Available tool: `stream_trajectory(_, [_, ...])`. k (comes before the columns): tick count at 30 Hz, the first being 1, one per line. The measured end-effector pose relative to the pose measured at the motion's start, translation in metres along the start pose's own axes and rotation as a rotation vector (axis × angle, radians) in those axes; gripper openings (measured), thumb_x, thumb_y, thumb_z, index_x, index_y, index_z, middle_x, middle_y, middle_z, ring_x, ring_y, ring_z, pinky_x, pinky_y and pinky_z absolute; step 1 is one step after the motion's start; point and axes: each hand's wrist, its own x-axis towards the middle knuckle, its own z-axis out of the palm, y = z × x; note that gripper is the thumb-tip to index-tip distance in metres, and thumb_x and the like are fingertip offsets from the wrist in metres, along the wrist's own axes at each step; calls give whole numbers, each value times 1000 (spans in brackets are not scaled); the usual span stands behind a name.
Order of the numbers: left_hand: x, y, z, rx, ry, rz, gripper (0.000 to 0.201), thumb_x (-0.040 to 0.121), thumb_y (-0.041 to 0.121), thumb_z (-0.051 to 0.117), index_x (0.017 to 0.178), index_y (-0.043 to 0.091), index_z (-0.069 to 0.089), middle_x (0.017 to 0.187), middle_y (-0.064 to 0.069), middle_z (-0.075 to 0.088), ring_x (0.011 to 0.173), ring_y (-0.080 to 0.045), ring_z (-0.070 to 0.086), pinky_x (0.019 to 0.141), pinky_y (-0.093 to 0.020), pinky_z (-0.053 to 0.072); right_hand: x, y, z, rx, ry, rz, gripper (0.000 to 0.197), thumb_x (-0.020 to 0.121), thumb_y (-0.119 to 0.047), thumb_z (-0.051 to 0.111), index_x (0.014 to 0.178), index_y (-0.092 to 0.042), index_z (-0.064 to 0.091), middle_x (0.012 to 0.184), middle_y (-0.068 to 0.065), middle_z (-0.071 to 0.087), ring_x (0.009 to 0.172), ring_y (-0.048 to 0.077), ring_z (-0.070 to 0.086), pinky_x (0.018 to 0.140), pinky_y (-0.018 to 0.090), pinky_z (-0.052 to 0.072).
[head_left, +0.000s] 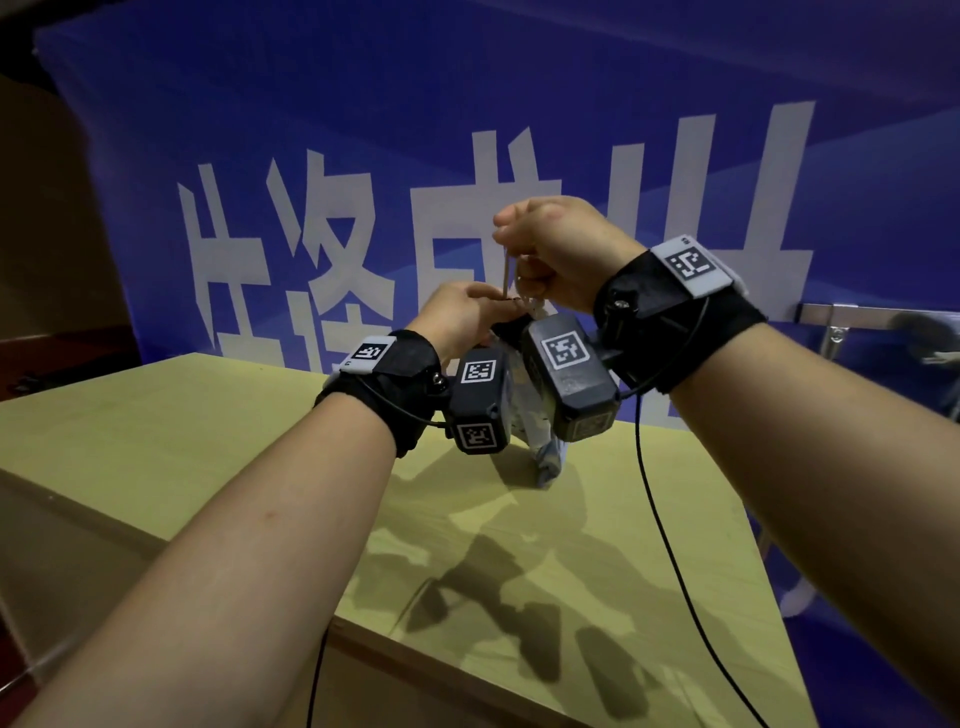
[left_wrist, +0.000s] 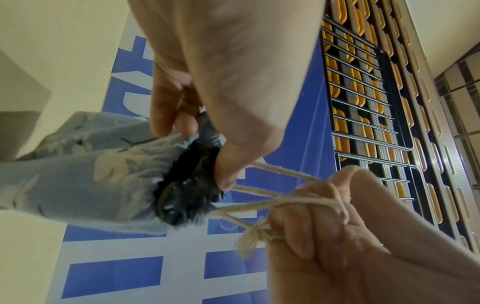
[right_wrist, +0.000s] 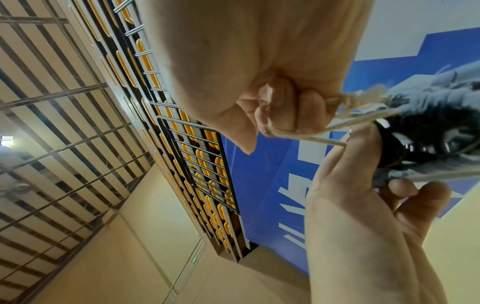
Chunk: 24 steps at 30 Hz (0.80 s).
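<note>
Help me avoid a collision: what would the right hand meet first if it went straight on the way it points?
Likely the blue banner behind the table; the right hand, gripping the cord, points toward it with nothing visible between, though depth is unclear.

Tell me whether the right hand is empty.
No, the right hand grips the pale cord running from the pouch.

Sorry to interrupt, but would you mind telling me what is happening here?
A person holds a grey-blue drawstring pouch over the table. The left hand pinches its dark, gathered mouth, while the right hand grips the cream cords, which run taut. The mouth looks almost fully cinched.
</note>
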Motion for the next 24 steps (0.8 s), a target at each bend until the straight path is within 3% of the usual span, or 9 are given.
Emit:
stream_trajectory(3, [0,-4,1,-2,-9,-9,8,88,25,67,81,22,63,79,-1,66,80,-23,62,81,-38,51,1,2,-4,27,2,6,16,93,-1,47,94,-14,55,69,4,40,49,10,35,47,24,33])
stream_trajectory(7, [-4,-9,3,-15,-50,-1,3,93,20,60,94,18,62,73,2,61,63,-10,56,62,-24,45,2,7,-9,105,28,22,20,90,3,45,96,-14,54,76,5,40,53,11,34,52,26,33])
stream_trajectory(9, [-3,-10,4,-35,-50,12,6,95,20,58,99,17,60,78,2,61,64,-10,53,60,-22,43,5,7,-15,175,5,31,24,85,6,42,94,-13,52,74,3,35,53,11,30,53,26,28])
stream_trajectory(11, [-2,-6,1,-40,-45,23,5,95,25,58,95,20,60,80,3,60,64,-9,50,59,-21,41,7,6,-23,201,-33,31,30,80,10,35,96,-12,49,71,2,35,54,11,30,54,27,25])
stream_trajectory(15, [3,4,-6,20,-46,37,14,95,34,57,87,22,58,79,7,61,65,-4,53,46,-10,40,15,5,-37,83,-68,-12,37,76,16,32,94,-12,47,70,3,45,59,14,41,55,27,33])
stream_trajectory(18, [3,9,-8,56,-72,49,11,94,34,58,90,24,59,84,8,62,70,-5,55,48,-11,39,20,5,-39,61,-66,-58,35,78,16,33,89,-13,48,70,2,49,60,15,43,53,24,37])
stream_trajectory(22, [6,20,-9,92,-21,126,6,94,20,59,100,18,59,82,8,59,66,-2,52,42,-6,37,24,5,-37,86,-86,-113,37,76,18,30,87,-13,47,70,2,48,57,13,42,50,23,34])
stream_trajectory(24, [8,30,-10,76,-24,152,6,93,10,60,95,15,57,83,4,59,67,-4,54,41,-7,38,25,3,-36,108,-84,-136,38,75,19,27,86,-12,46,70,3,47,57,14,41,51,25,32])
